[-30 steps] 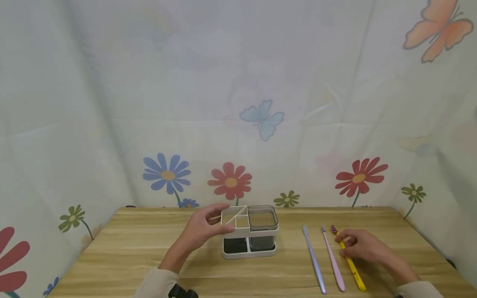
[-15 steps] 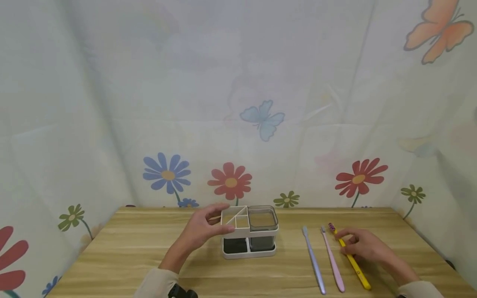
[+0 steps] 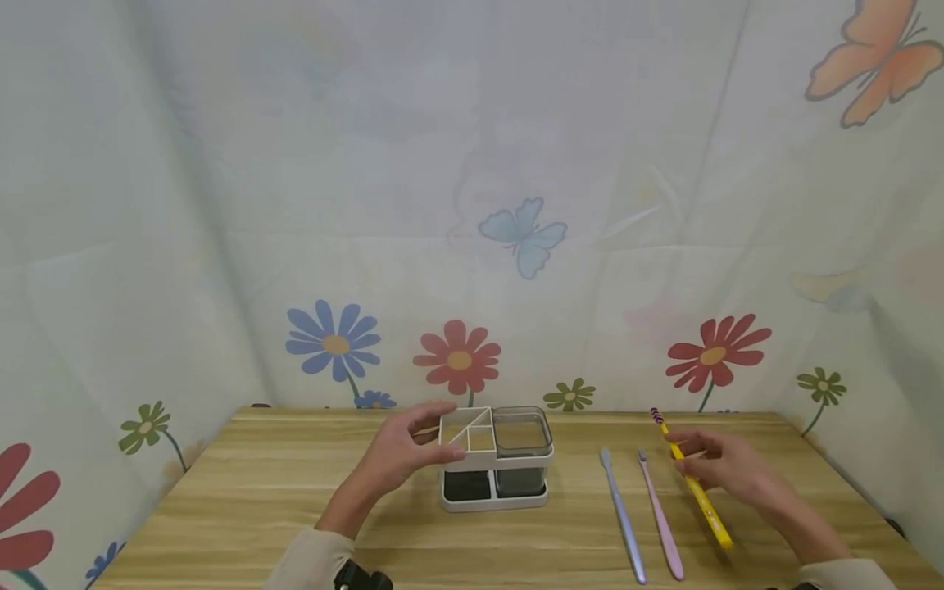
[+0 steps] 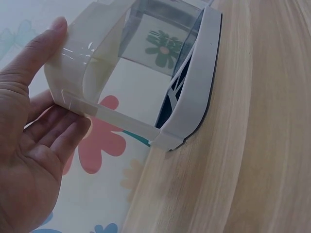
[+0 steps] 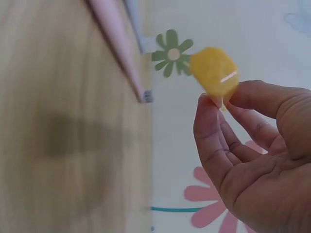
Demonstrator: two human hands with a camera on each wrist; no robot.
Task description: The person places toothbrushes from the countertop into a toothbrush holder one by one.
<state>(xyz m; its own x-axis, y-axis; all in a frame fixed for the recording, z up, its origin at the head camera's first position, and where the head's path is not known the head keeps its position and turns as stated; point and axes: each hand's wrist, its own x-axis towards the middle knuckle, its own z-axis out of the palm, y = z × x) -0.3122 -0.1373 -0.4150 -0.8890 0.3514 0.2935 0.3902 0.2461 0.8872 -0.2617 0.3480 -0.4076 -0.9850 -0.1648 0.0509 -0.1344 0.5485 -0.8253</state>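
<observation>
- Steadily, then: holding the slim yellow plastic toothbrush with purple bristles (image 3: 704, 501) in the right grip (image 3: 726, 465), pinched between thumb and fingers on the upper handle, below the head
- Raised just off the wood-grained tabletop (image 3: 560, 533) at the right, bristles foremost, tail slanting back and down
- Best to pinch firmly without squeezing; probably smooth enough to swivel if grasped loosely
- Better to touch only the handle, leaving the bristles clean
- Wise to lift high enough to clear the slender pink plastic toothbrush (image 3: 661, 516) and the slender pale blue plastic toothbrush (image 3: 624, 518), lying side by side to the left, apart from each other
- Holding, in the left grip (image 3: 398, 453), the left end of the white plastic two-tier holder with divided slots (image 3: 487, 463), thumb on the near side, fingers curled round the far side
- Standing upright near the middle of the tabletop, with a smoky see-through rounded-square cup (image 3: 522, 451) in the right-hand bay
- Worth bracing the holder gently, without pulling up; likely light, so apt to slide or tip if nudged
</observation>
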